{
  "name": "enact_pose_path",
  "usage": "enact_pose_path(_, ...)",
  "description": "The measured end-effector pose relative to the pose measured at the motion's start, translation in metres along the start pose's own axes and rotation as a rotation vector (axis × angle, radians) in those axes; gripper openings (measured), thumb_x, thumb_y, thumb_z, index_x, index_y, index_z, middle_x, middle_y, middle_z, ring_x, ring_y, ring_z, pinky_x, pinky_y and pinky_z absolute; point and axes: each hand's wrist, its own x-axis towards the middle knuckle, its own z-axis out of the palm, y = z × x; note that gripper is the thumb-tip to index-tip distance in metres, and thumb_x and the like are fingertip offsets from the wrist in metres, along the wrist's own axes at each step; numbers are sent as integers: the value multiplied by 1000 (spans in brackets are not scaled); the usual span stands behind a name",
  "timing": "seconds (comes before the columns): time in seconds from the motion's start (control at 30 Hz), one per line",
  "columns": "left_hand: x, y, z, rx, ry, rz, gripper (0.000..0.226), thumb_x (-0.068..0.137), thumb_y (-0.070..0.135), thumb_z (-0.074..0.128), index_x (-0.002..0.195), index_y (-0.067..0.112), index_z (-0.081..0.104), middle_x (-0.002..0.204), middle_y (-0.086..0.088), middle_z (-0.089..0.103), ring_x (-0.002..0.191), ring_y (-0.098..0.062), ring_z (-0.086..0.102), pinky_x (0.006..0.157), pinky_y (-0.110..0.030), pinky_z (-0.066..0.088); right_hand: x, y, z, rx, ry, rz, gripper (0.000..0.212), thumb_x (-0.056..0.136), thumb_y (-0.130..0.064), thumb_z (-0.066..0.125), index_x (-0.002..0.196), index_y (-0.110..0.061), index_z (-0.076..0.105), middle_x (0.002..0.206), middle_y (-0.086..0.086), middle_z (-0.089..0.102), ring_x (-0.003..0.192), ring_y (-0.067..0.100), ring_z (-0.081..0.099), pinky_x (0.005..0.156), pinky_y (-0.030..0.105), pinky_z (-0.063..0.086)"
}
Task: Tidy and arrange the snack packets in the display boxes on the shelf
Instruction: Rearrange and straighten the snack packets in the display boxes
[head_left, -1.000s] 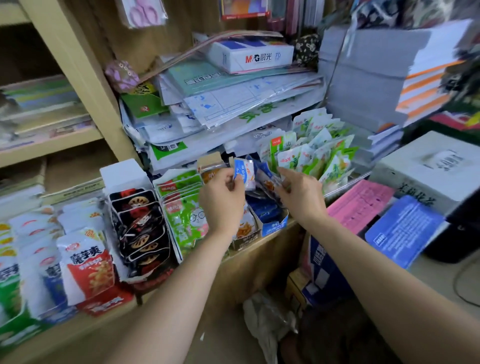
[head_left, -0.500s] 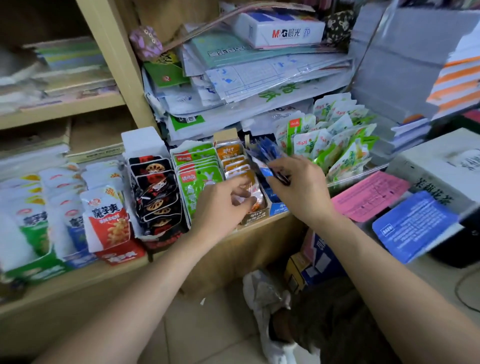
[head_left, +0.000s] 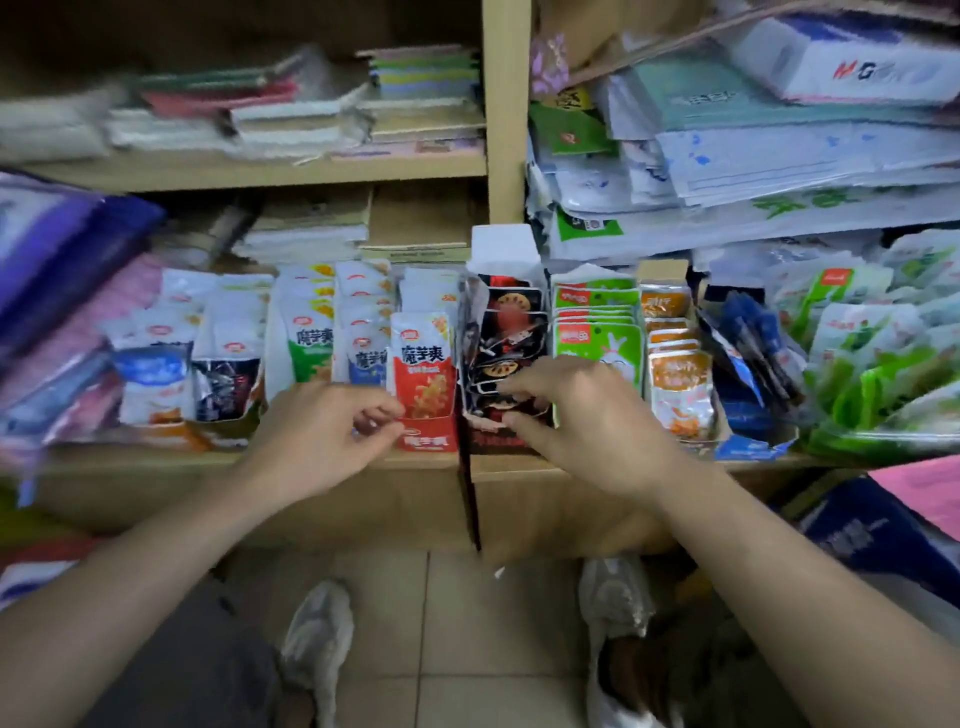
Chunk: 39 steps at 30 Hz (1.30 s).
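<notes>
On the lower shelf (head_left: 395, 499), black packets (head_left: 506, 332) are leaning crooked in their display box (head_left: 493, 441). Right hand (head_left: 587, 415), grip wide, is touching them. Left hand (head_left: 322, 436), grip narrow, hold unclear, is hovering beside red packets (head_left: 423, 364). Risk: a hard shove could be tipping packets over the front edge.

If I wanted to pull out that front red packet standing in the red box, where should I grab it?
Probably by its top edge, pinched from above and in front. The red packet stands upright in the red box, whose front wall hides its bottom. The black packets stand close on its right, so its upper part looks freest.
</notes>
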Motion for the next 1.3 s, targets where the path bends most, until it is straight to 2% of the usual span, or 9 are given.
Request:
enact_pose_path(0.2,-29,-92,-35,46,221,-278,12,80,32,71,90,29,77,75,13,73,73,-9,71,71,-36,60,53,-45,52,-5,-69,-151,29,90,-30,69,117,-20,70,105,0,70,102,24,63,86,41,53)
enact_pose_path(0.43,-42,-186,-49,90,396,-433,33,78,21,79,111,21,73,105,-5,74,97,-26,69,86,-37,51,118,-70,99,-20,-80,-149,39,89,-25,72,126,-17,65,121,6,66,117,29,56,96,40,47)
enact_pose_path(0.63,-28,-230,-42,119,258,-340,70,72,55,62,137,27,58,138,1,58,125,-27,52,108,-38,33,160,-78,150,-50,-108,-191,51,88,-30,73,135,-15,59,131,3,59,120,28,51,103,43,43)
enact_pose_path(0.77,-14,-229,-37,177,206,-269,53,69,61,72,118,41,68,131,17,58,120,-25,40,98,-42,34,180,-79,174,-77,-120,-184,59,85,-30,75,138,-14,56,139,5,54,126,28,47,106,46,42)
enact_pose_path(0.93,-5,-224,-31,170,199,-297,40,66,47,87,98,33,69,115,14,60,117,-25,35,95,-42,30,202,-64,170,-41,-140,-128,59,85,-25,78,139,-17,56,138,6,56,129,28,46,110,40,37)
enact_pose_path(1.03,-4,-227,-34,7,332,-322,34,68,40,87,92,30,65,96,10,65,106,-23,42,89,-40,37,207,-60,167,-54,-192,-135,50,85,-26,78,131,-16,63,127,5,65,125,24,45,102,29,34)
enact_pose_path(1.17,-3,-226,-44,-486,510,-368,32,79,15,83,88,24,54,82,8,69,77,-9,65,68,-28,50,206,-59,172,-82,-219,-148,43,84,-29,78,125,-18,68,115,1,69,118,20,40,94,24,32)
enact_pose_path(1.23,-2,-223,-49,-678,586,-378,34,82,2,79,88,21,52,80,8,70,68,1,64,65,-18,49,205,-60,172,-68,-209,-132,42,84,-29,78,124,-19,69,114,0,69,117,19,40,93,24,32)
enact_pose_path(1.3,-1,-221,-52,-766,648,-392,34,83,0,78,87,22,53,79,7,72,66,-2,63,65,-21,49,205,-63,171,-30,-189,-104,42,84,-27,78,124,-20,69,116,-1,69,118,18,41,94,23,32)
